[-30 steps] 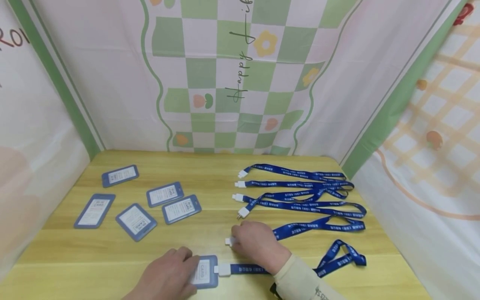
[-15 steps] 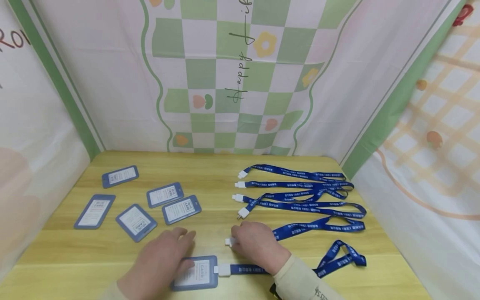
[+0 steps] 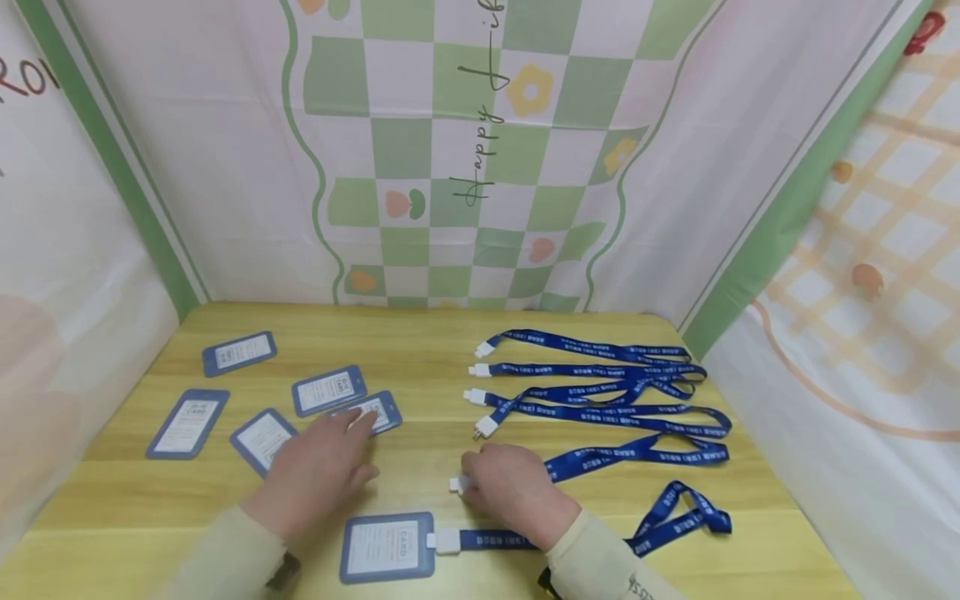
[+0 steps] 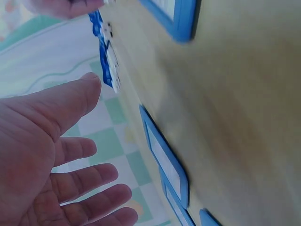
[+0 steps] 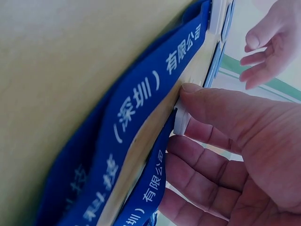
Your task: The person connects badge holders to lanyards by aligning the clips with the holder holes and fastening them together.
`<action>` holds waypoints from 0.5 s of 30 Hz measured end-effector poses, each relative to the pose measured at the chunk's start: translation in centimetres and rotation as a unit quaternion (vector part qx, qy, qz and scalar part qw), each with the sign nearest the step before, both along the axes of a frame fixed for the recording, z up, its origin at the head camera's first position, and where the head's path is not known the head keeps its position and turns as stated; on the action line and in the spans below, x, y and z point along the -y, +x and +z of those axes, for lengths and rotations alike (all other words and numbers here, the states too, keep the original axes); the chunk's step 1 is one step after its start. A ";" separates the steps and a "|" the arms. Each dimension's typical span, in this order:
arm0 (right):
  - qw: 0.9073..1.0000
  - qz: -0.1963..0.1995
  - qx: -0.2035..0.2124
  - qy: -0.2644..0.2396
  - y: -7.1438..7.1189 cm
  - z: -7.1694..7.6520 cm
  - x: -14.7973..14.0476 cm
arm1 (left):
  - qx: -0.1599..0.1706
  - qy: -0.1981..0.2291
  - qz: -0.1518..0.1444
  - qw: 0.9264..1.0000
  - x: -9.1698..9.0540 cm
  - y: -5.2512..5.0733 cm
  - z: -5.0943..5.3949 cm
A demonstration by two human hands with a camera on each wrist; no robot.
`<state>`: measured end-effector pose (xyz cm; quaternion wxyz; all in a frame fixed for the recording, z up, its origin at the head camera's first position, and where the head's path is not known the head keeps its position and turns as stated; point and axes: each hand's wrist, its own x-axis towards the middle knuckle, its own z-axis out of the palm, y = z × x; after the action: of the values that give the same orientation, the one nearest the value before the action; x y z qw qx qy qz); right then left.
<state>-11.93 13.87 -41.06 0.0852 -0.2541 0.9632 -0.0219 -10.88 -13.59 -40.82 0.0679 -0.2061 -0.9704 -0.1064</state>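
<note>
My left hand [image 3: 315, 475] hovers over the card holders on the left, its fingers loosely extended with nothing in them. Its fingertips overlap a blue-framed card holder [image 3: 387, 410] in the head view; in the left wrist view, the hand is apart from the nearby holders. My right hand [image 3: 521, 492] pinches the white clip [image 5: 181, 120] of a blue lanyard [image 3: 600, 458] between thumb and fingers. Below both hands lies another card holder [image 3: 386, 546], joined to the white clip [image 3: 447, 541] of a second lanyard [image 3: 491, 540], which passes under the right wrist.
Several other card holders [image 3: 187, 423] are spread over the left of the wooden table [image 3: 420, 350]. More blue lanyards [image 3: 592, 345] lie at the right, their white ends [image 3: 480, 370] pointing left. A patterned cloth [image 3: 405, 150] hangs behind the table.
My left hand has let go of the card holder joined to the lanyard and moved forward to the loose holders. My right hand has stayed at the same lanyard clip.
</note>
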 end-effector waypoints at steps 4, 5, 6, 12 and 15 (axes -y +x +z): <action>1.000 0.003 -0.001 -0.002 0.0 0.0 0.0 | -0.012 -0.001 -0.002 1.000 0.4 -1.3 0.2; 1.000 0.004 -0.003 -0.002 0.0 -0.1 0.0 | -0.010 0.000 -0.002 1.000 0.5 -1.6 0.2; 1.000 0.005 -0.005 -0.002 0.0 -0.1 0.0 | -0.008 0.001 -0.003 1.000 0.6 -1.8 0.2; 1.000 0.004 -0.014 -0.001 0.0 -0.2 0.0 | 0.017 -0.006 -0.007 1.000 1.0 -3.3 -0.3; 1.000 0.002 -0.013 -0.001 0.0 -0.1 0.0 | 0.025 -0.005 -0.010 1.000 1.1 -3.8 -0.6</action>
<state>-11.94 13.82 -41.21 0.0724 -0.2568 0.9636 -0.0195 -14.67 -14.73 -41.43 0.0413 -0.2133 -0.9702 -0.1070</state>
